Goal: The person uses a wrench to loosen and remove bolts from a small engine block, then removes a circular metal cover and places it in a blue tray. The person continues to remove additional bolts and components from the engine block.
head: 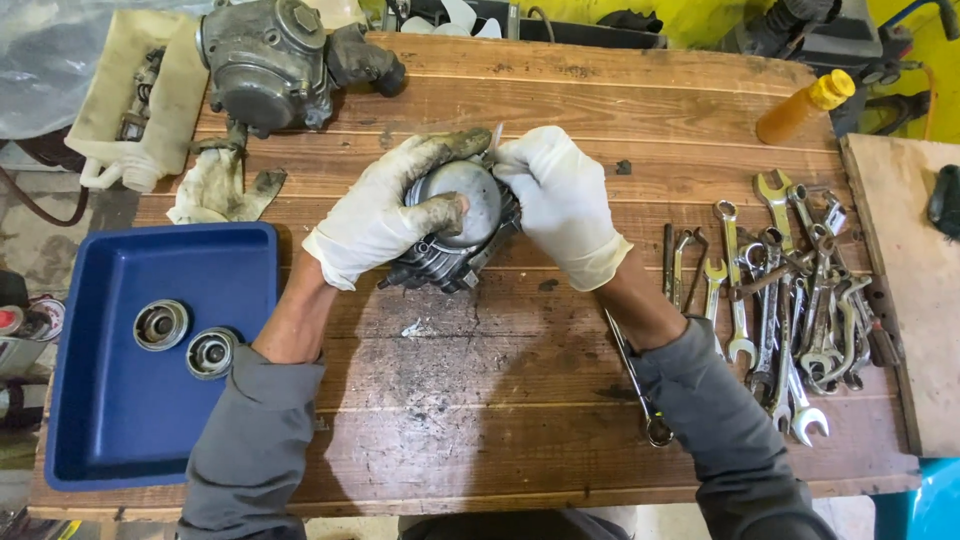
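Head view: we see the round metal engine part (455, 225) held above mid-bench, its domed face up toward us, left hand (385, 210) clamped around its left side, right hand (560, 200) pinching its upper right edge (both equally near).

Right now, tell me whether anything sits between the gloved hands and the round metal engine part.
Nothing visible does. The left hand grips the engine part directly, thumb over its domed top, and the right hand touches its upper right edge. The spanners and the blue tray lie off to the sides.
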